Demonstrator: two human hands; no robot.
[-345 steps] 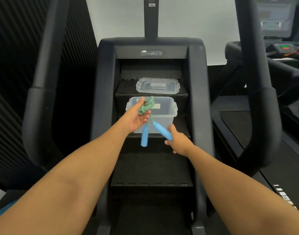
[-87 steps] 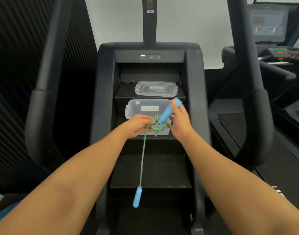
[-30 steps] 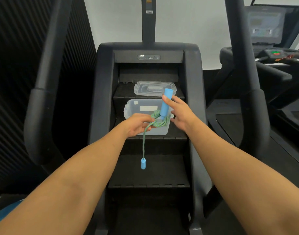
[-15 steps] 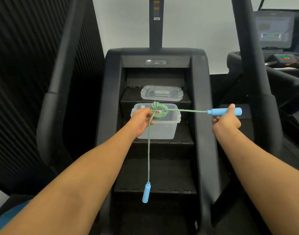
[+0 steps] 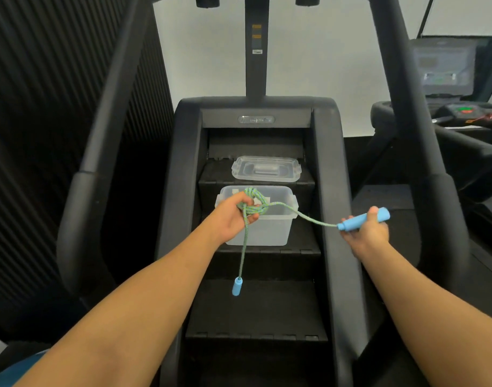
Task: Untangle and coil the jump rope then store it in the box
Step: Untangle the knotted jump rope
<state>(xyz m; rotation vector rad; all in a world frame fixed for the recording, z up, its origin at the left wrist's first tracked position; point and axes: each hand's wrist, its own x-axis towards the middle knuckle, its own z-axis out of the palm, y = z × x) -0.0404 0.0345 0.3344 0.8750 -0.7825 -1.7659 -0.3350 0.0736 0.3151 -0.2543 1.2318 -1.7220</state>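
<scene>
Left hand [image 5: 230, 219] grip clamped on knotted rope [image 5: 253, 206] above box [image 5: 278, 230]. Right hand [image 5: 365, 233] grip clamped on blue handle [image 5: 363, 222]; other handle [image 5: 237, 286] dangles.

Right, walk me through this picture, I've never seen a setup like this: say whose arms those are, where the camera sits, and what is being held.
There is no machine at work here: a person wears a camera on the head, looking forward and down, so the two bare arms are their own. They stand before a black stair-climbing gym machine. On one of its steps sits an open clear plastic box, and on the step above lies its clear plastic lid. The left hand grips a knotted bundle of green braided jump rope, held in front of the box. The right hand holds one light blue handle out to the side, rope sagging between. The other light blue handle dangles freely below the left hand.
</scene>
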